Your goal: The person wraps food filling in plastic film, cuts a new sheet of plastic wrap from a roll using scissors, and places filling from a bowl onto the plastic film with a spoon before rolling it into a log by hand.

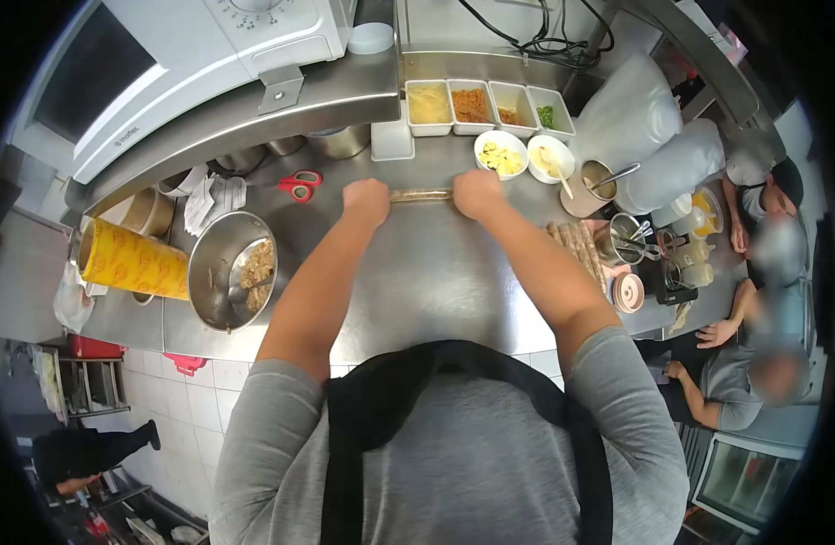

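Both my hands are closed on the two ends of a thin brownish roll [421,195], apparently wrapped in clear film, held level over the steel counter [408,282]. My left hand [366,200] is wrapped round its left end and my right hand [480,193] round its right end. Only the middle of the roll shows. Similar long rolls [578,250] lie side by side to the right of my right forearm. Left of my left arm, a steel bowl [208,259] contains a pale chunky mixture [256,272] and a spoon. Red-handled scissors [299,186] lie beyond my left arm.
White tubs of shredded and chopped food [430,105] line the back, with two white bowls [501,154] before them. A yellow roll of film [136,261] is at left. Utensil pots [622,238] and bottles crowd the right. A microwave [181,64] overhangs; co-workers [721,391] are at right.
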Tool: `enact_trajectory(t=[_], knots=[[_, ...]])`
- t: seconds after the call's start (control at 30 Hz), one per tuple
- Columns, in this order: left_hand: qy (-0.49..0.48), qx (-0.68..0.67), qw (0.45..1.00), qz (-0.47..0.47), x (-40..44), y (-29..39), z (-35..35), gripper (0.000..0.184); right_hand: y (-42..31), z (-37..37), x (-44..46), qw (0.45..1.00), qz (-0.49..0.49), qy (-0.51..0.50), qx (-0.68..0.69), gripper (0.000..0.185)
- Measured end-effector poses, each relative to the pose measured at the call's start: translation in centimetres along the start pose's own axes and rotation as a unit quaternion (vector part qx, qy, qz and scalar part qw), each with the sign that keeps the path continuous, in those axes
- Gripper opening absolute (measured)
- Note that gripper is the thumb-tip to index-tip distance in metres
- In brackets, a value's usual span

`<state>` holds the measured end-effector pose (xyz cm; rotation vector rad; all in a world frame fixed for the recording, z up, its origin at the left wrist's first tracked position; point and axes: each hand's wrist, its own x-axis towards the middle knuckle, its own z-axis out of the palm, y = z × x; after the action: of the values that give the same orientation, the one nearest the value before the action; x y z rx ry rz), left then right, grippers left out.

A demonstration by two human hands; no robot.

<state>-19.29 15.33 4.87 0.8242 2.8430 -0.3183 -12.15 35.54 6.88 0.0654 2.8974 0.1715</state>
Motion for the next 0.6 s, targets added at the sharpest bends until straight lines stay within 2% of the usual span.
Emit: enact_trajectory(t=[0.07,0.17,0.27,0.4,0.47,0.57,0.6], knots=[[-0.060,0.059,0.996,-0.007,0.4,2.5,-3.0,0.020,-1.7,-1.4,0.3,0.999,0.013,-0.017,-0.024,0.024],[-0.047,0.081,0.996,-0.008,3.0,5.4,-2.6,0.014,-3.3,0.0,2.9,0.995,0.069,-0.059,-0.046,0.027],[-0.038,0.042,0.998,-0.025,4.2,6.2,-0.5,0.016,-4.2,1.0,3.6,0.995,0.095,-0.001,0.015,0.026],[0.016,0.024,0.998,0.052,1.2,4.9,-2.7,0.020,-4.8,0.4,3.8,0.995,0.084,-0.044,0.024,0.024],[0.039,0.002,0.998,0.045,0.5,4.7,-3.5,0.020,-4.9,0.0,4.0,0.995,0.063,-0.059,0.053,0.024],[0.075,-0.063,0.995,-0.002,0.6,4.2,-1.7,0.018,-4.8,0.1,3.9,0.993,0.051,-0.024,0.101,0.022],[0.116,-0.102,0.988,0.001,0.5,4.1,-1.1,0.018,-4.2,0.5,3.6,0.996,0.020,0.025,0.089,0.022]])
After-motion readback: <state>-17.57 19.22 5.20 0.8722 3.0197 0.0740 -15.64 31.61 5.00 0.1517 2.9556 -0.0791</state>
